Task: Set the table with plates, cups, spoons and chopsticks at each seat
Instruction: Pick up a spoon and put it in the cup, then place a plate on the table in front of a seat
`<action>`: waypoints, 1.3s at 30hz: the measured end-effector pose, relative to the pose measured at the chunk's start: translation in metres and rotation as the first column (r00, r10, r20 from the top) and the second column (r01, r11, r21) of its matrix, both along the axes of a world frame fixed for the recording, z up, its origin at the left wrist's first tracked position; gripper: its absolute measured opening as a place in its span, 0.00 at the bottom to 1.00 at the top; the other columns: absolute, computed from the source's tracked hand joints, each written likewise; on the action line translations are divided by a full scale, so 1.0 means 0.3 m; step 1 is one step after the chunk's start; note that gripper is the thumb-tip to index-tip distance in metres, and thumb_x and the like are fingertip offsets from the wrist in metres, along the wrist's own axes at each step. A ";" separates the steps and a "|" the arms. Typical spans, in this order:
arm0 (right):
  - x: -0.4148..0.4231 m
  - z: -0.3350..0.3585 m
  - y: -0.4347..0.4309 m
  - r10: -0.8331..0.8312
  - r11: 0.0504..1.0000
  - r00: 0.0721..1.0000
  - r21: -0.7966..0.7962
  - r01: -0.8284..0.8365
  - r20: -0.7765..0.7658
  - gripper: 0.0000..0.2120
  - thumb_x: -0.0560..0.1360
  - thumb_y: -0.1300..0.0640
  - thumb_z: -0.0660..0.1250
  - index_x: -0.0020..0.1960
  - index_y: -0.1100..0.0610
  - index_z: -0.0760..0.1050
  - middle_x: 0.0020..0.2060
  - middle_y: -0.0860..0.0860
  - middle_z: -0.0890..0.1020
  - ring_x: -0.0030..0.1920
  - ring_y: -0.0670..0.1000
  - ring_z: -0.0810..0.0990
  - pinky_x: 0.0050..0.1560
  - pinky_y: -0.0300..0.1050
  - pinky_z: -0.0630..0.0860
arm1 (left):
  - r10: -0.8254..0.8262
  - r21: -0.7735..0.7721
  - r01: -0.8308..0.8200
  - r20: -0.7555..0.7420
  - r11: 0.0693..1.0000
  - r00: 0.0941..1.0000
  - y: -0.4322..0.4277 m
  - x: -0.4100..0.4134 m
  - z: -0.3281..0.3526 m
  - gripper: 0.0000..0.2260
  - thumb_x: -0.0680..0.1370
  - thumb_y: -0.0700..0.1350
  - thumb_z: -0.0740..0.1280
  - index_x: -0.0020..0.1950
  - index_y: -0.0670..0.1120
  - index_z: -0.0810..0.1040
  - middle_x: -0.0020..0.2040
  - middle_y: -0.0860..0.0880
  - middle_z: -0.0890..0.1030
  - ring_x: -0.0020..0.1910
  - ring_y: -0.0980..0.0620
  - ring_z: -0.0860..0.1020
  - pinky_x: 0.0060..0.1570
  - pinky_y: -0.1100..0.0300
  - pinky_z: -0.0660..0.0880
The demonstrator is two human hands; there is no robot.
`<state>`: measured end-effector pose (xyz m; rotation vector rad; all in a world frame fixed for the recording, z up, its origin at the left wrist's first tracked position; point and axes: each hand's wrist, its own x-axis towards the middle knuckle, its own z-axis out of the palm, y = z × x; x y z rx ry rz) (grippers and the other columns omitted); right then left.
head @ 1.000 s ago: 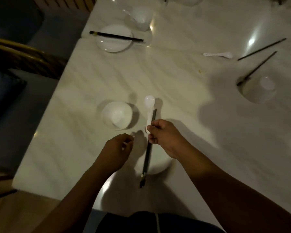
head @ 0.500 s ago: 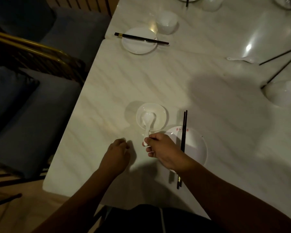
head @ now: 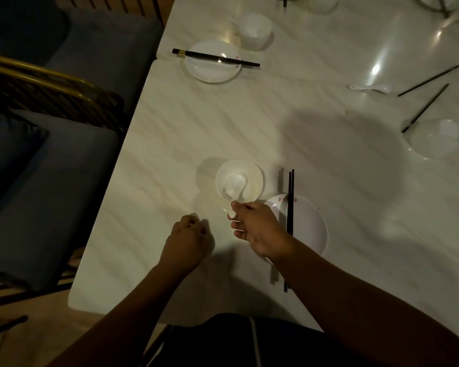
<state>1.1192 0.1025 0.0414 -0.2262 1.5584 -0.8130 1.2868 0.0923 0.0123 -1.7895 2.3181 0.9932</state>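
A white cup (head: 252,172) stands near the table's front left, and a white spoon (head: 235,185) lies with its scoop inside it. My right hand (head: 260,230) pinches the spoon's handle at the cup's near rim. Right of the cup sits a white plate (head: 309,226) with a pair of black chopsticks (head: 290,207) laid across it, pointing away from me. My left hand (head: 187,241) rests on the marble as a loose fist, holding nothing.
A second setting at the far left has a plate (head: 212,71) with chopsticks (head: 215,58) and a cup (head: 255,30). At the right lie a loose spoon (head: 368,88), two single chopsticks (head: 427,107) and an upturned cup (head: 433,137). Blue chairs (head: 51,168) line the table's left edge.
My right hand set the chopsticks across the plate, then carried the spoon left and lowered its scoop into the cup. The left hand curled into a fist on the table.
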 end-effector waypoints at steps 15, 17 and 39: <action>-0.425 0.097 0.215 0.192 0.920 0.777 -0.167 -0.356 -0.600 0.08 0.76 0.54 0.66 0.55 0.52 0.77 0.48 0.43 0.79 0.46 0.43 0.78 0.47 0.29 0.71 | -0.105 -0.272 0.024 -0.289 0.962 0.952 -0.067 -0.379 0.281 0.08 0.76 0.40 0.65 0.54 0.44 0.78 0.55 0.46 0.79 0.55 0.49 0.77 0.53 0.66 0.66; -0.546 0.104 0.272 0.170 0.918 0.735 -0.165 -0.360 -0.656 0.09 0.76 0.55 0.67 0.55 0.53 0.77 0.48 0.46 0.81 0.45 0.44 0.79 0.46 0.30 0.71 | -0.178 -0.254 0.104 -0.287 0.962 0.941 -0.033 -0.514 0.285 0.08 0.76 0.39 0.65 0.54 0.44 0.78 0.55 0.46 0.79 0.54 0.49 0.77 0.51 0.71 0.64; -2.371 -0.026 0.913 0.267 0.950 0.581 0.109 -0.292 -0.769 0.20 0.76 0.51 0.66 0.65 0.56 0.72 0.60 0.55 0.78 0.59 0.53 0.76 0.53 0.37 0.65 | -0.273 0.181 0.282 -0.075 0.942 0.959 0.586 -2.266 0.048 0.24 0.78 0.49 0.64 0.72 0.46 0.65 0.73 0.46 0.65 0.68 0.45 0.70 0.70 0.52 0.64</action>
